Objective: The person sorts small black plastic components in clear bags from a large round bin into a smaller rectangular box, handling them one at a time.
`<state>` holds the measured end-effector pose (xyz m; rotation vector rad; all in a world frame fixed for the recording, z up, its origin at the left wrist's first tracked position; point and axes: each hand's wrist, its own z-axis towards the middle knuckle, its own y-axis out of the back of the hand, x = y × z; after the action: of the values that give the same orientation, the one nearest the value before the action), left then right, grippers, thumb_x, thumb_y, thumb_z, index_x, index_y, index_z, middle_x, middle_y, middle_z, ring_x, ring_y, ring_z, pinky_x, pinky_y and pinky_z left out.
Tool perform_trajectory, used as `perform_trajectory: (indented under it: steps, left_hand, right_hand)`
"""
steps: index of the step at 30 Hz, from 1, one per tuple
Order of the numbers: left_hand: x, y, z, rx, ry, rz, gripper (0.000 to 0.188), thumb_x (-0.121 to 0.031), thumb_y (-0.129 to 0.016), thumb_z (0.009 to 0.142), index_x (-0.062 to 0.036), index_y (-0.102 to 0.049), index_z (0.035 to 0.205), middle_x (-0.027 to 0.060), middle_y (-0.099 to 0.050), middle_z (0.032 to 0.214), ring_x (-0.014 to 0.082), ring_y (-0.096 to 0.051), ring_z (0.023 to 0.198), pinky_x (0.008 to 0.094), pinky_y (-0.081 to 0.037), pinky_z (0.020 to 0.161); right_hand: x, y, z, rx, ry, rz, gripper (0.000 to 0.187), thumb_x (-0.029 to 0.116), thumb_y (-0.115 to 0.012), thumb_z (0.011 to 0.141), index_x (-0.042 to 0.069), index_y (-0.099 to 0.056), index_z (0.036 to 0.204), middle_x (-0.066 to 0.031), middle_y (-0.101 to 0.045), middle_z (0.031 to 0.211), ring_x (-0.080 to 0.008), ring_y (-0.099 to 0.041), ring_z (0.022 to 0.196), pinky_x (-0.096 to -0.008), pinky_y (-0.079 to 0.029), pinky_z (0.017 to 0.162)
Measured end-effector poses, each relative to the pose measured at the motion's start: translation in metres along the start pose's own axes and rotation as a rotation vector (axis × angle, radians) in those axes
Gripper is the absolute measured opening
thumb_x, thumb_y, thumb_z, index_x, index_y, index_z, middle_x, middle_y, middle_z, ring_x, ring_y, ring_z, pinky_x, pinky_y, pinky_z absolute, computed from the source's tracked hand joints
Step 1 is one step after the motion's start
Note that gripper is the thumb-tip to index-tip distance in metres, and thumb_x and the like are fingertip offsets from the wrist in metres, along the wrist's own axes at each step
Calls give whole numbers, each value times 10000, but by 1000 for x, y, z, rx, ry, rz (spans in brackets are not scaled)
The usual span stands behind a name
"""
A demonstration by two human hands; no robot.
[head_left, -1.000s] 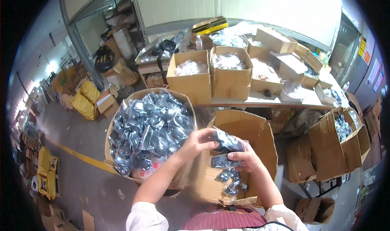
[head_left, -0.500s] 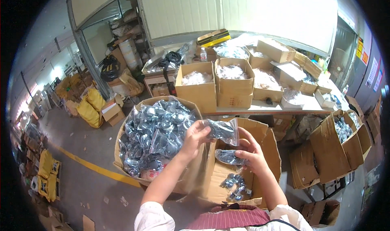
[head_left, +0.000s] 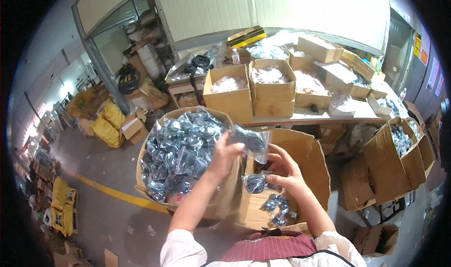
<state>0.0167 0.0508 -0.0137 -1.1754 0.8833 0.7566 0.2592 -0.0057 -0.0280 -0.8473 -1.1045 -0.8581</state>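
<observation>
My left hand (head_left: pixel 223 157) is closed on a clear plastic bag (head_left: pixel 252 139) with a dark item inside, held over the gap between two cartons. Just below and to its right, my right hand (head_left: pixel 287 172) grips a second clear bag (head_left: pixel 254 184), also with something dark in it. Its upper fingers reach close to the first bag's right end. What kind of item is inside, I cannot make out. Heaped bags of dark items (head_left: pixel 176 142) fill the large carton (head_left: pixel 228 199) on the left. In the right carton (head_left: pixel 314 166), several small bagged dark pieces (head_left: pixel 277 206) lie on the bottom.
Beyond the cartons stands a white table (head_left: pixel 282 120) loaded with open boxes of bagged goods (head_left: pixel 228 100). Another carton (head_left: pixel 387 161) stands at the right. On the left, a yellow line (head_left: pixel 117 196) crosses the floor, with yellow sacks (head_left: pixel 108 130) farther back.
Both hands have shifted slightly left with their bags. The bag in my right hand has turned and looks shorter from here. The view has moved a little.
</observation>
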Motion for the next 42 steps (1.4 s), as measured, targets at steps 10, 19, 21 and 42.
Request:
perform_trajectory:
  steps: [10,19,21,42]
  left_hand:
    - [-33,36,15,-752,-823,1760,616,-24,-733,733,9,-556,1322,221,-414,1454,374,-402,1334,513,-328,1122]
    - [13,28,18,-46,-643,1344,260,-97,-729,792,-74,-747,1051,126,-664,1260,324,-543,1286,450,-388,1122]
    - [34,26,15,80,-463,1300,219,-122,-727,814,-74,-748,1027,116,-697,1188,317,-568,1261,443,-409,1109]
    - [60,20,11,162,-163,1901,681,-192,-743,776,34,-519,1379,208,-475,1426,377,-337,1432,567,-157,1206]
  right_hand:
    - [6,12,0,-226,-128,347,485,129,-629,873,1,-573,1338,-123,-634,1281,-157,-673,913,-250,-560,600]
    - [-25,13,5,-271,125,339,96,-78,-613,768,13,-585,778,-55,-618,862,-161,-615,795,-292,-528,739]
    - [-42,18,15,-291,89,269,93,-76,-612,766,11,-591,790,-51,-619,856,-154,-611,794,-289,-521,741]
    - [-502,177,-34,44,-963,-1238,716,309,-666,874,38,-393,1478,-305,-407,1501,-479,-355,1422,-543,-399,1131]
